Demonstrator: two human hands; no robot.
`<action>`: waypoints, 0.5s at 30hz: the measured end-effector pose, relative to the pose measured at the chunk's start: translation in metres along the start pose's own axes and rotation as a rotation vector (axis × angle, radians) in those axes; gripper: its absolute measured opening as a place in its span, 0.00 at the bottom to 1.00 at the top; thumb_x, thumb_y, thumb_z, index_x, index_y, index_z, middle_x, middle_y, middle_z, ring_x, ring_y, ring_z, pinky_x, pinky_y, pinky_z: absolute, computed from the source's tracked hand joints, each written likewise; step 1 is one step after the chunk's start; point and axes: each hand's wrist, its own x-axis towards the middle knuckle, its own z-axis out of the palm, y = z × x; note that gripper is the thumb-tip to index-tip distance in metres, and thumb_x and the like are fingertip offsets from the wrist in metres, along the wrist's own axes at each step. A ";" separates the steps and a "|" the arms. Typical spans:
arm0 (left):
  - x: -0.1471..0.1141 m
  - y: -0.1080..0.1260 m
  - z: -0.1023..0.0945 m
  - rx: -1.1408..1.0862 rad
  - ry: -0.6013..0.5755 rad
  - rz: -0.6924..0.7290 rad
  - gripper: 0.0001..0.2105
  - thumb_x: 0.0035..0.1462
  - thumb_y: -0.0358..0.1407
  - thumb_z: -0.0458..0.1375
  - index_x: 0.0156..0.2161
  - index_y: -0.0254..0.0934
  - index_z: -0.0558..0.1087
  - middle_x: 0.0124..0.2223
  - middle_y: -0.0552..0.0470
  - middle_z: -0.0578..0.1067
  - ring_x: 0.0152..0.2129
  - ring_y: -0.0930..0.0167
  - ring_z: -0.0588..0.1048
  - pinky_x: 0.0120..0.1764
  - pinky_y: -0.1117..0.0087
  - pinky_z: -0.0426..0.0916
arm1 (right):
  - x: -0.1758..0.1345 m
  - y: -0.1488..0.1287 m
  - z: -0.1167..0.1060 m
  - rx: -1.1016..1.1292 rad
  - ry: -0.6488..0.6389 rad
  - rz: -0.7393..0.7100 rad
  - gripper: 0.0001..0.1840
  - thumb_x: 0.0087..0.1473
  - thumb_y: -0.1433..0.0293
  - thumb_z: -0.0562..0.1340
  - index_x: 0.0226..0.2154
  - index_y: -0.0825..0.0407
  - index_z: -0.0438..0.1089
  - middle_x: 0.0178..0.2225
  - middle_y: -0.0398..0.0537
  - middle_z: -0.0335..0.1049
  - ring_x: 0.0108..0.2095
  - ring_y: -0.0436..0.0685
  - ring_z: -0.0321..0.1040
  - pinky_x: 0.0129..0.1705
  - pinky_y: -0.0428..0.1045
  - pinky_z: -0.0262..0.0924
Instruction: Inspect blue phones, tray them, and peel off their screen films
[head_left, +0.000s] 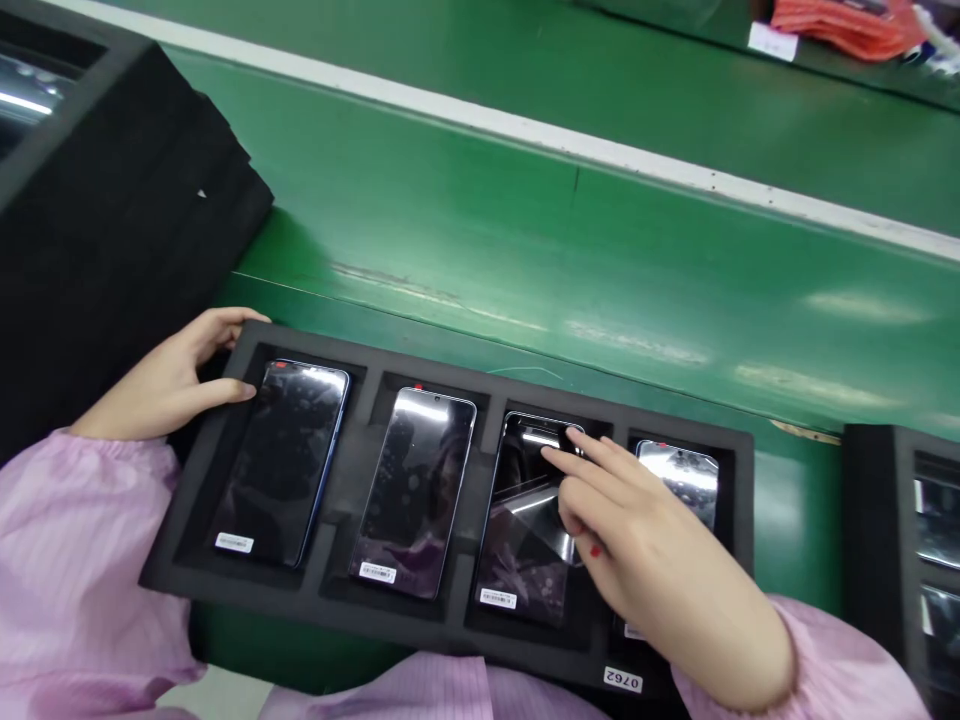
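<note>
A black foam tray (472, 475) holds several phones face up in separate recesses. My left hand (176, 385) grips its far left corner, thumb on top and fingers over the far edge. Closest to that hand is the leftmost phone (289, 460); another phone (416, 490) lies to its right. Over the third phone (525, 590), my right hand (626, 510) has two fingers extended near the top edge. A clear screen film (551, 515) appears folded back from this phone's upper part, its red tab (595, 551) at my thumb. My right hand partly covers the rightmost phone (682, 475).
A stack of black foam trays (127, 190) stands at the left. Another black tray (874, 530) with phones sits at the right edge. Beyond lies a green work surface (525, 240) with a white strip (480, 120). Orange-red packets (847, 25) are at the upper right.
</note>
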 end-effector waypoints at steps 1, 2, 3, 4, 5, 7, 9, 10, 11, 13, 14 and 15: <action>0.000 0.000 0.000 0.002 -0.002 0.002 0.31 0.44 0.45 0.62 0.55 0.46 0.61 0.51 0.51 0.68 0.51 0.56 0.69 0.59 0.53 0.61 | 0.001 -0.005 0.002 -0.013 -0.017 -0.015 0.11 0.51 0.83 0.50 0.28 0.53 0.61 0.56 0.55 0.66 0.63 0.67 0.53 0.60 0.68 0.57; 0.000 0.000 0.000 0.003 -0.003 0.005 0.31 0.45 0.45 0.62 0.55 0.46 0.61 0.51 0.51 0.68 0.51 0.56 0.69 0.59 0.53 0.61 | 0.002 -0.009 0.004 -0.018 -0.038 -0.029 0.11 0.51 0.83 0.50 0.29 0.53 0.62 0.58 0.57 0.63 0.64 0.67 0.51 0.61 0.68 0.56; -0.001 0.000 0.000 0.002 -0.002 0.009 0.30 0.45 0.45 0.61 0.55 0.46 0.61 0.51 0.51 0.68 0.51 0.56 0.69 0.58 0.54 0.62 | 0.004 -0.011 0.006 -0.017 -0.061 -0.039 0.10 0.51 0.82 0.51 0.30 0.53 0.63 0.61 0.57 0.59 0.65 0.67 0.48 0.62 0.68 0.55; -0.001 0.000 0.000 0.002 -0.002 0.012 0.30 0.45 0.45 0.61 0.55 0.46 0.61 0.51 0.51 0.68 0.51 0.56 0.69 0.58 0.54 0.62 | 0.007 -0.012 0.008 -0.011 -0.084 -0.046 0.09 0.51 0.81 0.52 0.30 0.53 0.63 0.63 0.57 0.55 0.66 0.67 0.45 0.62 0.68 0.54; -0.001 0.000 -0.001 0.002 -0.003 0.015 0.30 0.45 0.45 0.61 0.55 0.46 0.61 0.51 0.51 0.68 0.51 0.56 0.69 0.58 0.54 0.61 | 0.009 -0.012 0.010 0.000 -0.103 -0.052 0.08 0.52 0.80 0.53 0.30 0.53 0.63 0.65 0.57 0.52 0.67 0.67 0.42 0.63 0.68 0.53; -0.001 0.000 -0.001 0.008 -0.006 0.015 0.31 0.46 0.45 0.61 0.56 0.45 0.61 0.51 0.51 0.68 0.51 0.56 0.69 0.59 0.53 0.61 | 0.014 -0.010 0.011 0.028 -0.131 -0.060 0.06 0.52 0.79 0.54 0.28 0.53 0.62 0.66 0.55 0.49 0.68 0.67 0.37 0.64 0.67 0.51; -0.001 -0.001 -0.001 0.016 -0.007 0.009 0.31 0.46 0.45 0.61 0.56 0.45 0.61 0.51 0.51 0.68 0.50 0.56 0.69 0.59 0.53 0.61 | 0.017 -0.006 0.010 0.052 -0.141 -0.074 0.07 0.51 0.79 0.54 0.27 0.52 0.62 0.66 0.51 0.50 0.68 0.66 0.36 0.65 0.67 0.49; -0.001 -0.001 -0.001 0.021 -0.007 0.004 0.31 0.45 0.45 0.61 0.56 0.45 0.61 0.51 0.51 0.68 0.50 0.56 0.69 0.59 0.53 0.61 | 0.017 -0.005 0.009 0.061 -0.143 -0.081 0.07 0.51 0.79 0.53 0.27 0.52 0.62 0.65 0.49 0.52 0.68 0.65 0.37 0.65 0.67 0.49; -0.001 0.000 -0.001 0.024 -0.004 0.001 0.31 0.45 0.45 0.61 0.56 0.46 0.61 0.51 0.51 0.68 0.51 0.56 0.69 0.59 0.52 0.61 | 0.017 -0.004 0.008 0.068 -0.143 -0.087 0.09 0.50 0.81 0.53 0.27 0.52 0.62 0.64 0.48 0.54 0.68 0.64 0.38 0.65 0.67 0.49; -0.001 0.000 -0.001 0.024 -0.004 -0.002 0.31 0.45 0.45 0.61 0.56 0.46 0.61 0.51 0.51 0.68 0.51 0.56 0.69 0.59 0.52 0.61 | 0.015 -0.004 0.006 0.086 -0.152 -0.100 0.11 0.47 0.83 0.52 0.27 0.52 0.62 0.62 0.45 0.58 0.68 0.63 0.41 0.65 0.68 0.48; -0.001 0.001 -0.001 0.023 -0.003 -0.002 0.31 0.45 0.45 0.61 0.56 0.46 0.61 0.51 0.51 0.68 0.51 0.56 0.68 0.59 0.52 0.60 | 0.015 -0.004 0.006 0.098 -0.161 -0.106 0.12 0.46 0.83 0.51 0.27 0.52 0.63 0.62 0.44 0.59 0.67 0.63 0.42 0.65 0.68 0.47; -0.001 0.002 0.000 0.021 0.000 -0.002 0.31 0.44 0.45 0.61 0.55 0.46 0.61 0.51 0.51 0.68 0.51 0.56 0.68 0.59 0.52 0.60 | 0.014 -0.005 0.005 0.109 -0.167 -0.113 0.12 0.46 0.84 0.51 0.27 0.52 0.63 0.61 0.43 0.60 0.67 0.63 0.44 0.66 0.68 0.47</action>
